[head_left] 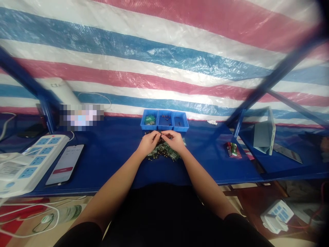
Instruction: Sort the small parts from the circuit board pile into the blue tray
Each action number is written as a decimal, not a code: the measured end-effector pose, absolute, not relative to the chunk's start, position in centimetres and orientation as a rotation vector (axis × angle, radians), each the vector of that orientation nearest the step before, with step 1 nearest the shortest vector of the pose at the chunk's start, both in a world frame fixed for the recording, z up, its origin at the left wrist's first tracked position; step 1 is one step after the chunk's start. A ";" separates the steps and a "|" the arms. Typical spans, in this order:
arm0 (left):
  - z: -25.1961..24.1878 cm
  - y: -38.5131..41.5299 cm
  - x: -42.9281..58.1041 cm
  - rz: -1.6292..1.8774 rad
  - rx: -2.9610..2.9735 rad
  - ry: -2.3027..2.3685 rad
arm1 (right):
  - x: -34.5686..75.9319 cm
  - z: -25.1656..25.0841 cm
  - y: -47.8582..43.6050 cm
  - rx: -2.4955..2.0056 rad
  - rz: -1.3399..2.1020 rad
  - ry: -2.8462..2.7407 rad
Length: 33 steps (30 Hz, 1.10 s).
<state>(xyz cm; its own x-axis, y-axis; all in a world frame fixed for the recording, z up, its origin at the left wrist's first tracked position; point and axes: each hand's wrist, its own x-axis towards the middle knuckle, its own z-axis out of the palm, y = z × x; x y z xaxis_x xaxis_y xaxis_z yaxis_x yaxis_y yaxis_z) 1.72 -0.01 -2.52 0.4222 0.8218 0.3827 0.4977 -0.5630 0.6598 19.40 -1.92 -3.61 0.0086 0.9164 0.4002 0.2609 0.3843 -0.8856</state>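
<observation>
My left hand (149, 142) and my right hand (175, 140) meet fingertip to fingertip, both pinched closed around something too small to make out. Directly below them, a pile of small green circuit boards (164, 151) mixed with dark and brass-coloured bits lies on the blue table. Just beyond my fingers stand three blue bins side by side. Green pieces lie in the left bin (149, 127), a few small copper-coloured parts in the middle bin (165, 128), and a few dark bits in the right bin (181, 129).
On the left of the blue table (110, 164) lie a phone (65, 164) and a white power strip (42, 161). A small red-and-green box (233, 150) sits to the right, beside a frame post. Farther right a tablet (266, 133) leans upright. Striped sheeting (164, 61) hangs behind.
</observation>
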 end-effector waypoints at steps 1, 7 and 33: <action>-2.5 0.0 1.7 0.969 2.228 1.123 | 19.4 -3.6 -1.9 -1.102 0.722 -1.507; -2.5 -0.1 1.8 0.992 2.199 1.138 | 19.3 -3.3 -2.1 -1.115 0.712 -1.501; -2.4 -0.2 1.9 1.018 2.195 1.079 | 19.7 -2.9 -2.2 -1.100 0.613 -1.562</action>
<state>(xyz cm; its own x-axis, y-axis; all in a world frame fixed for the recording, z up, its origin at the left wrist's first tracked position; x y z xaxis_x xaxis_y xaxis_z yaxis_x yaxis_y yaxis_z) 1.92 -0.16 -2.42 0.4103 0.8165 0.4063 0.4530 -0.5691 0.6862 19.68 -2.22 -2.86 0.0055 0.8841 0.4673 0.3301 0.4395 -0.8354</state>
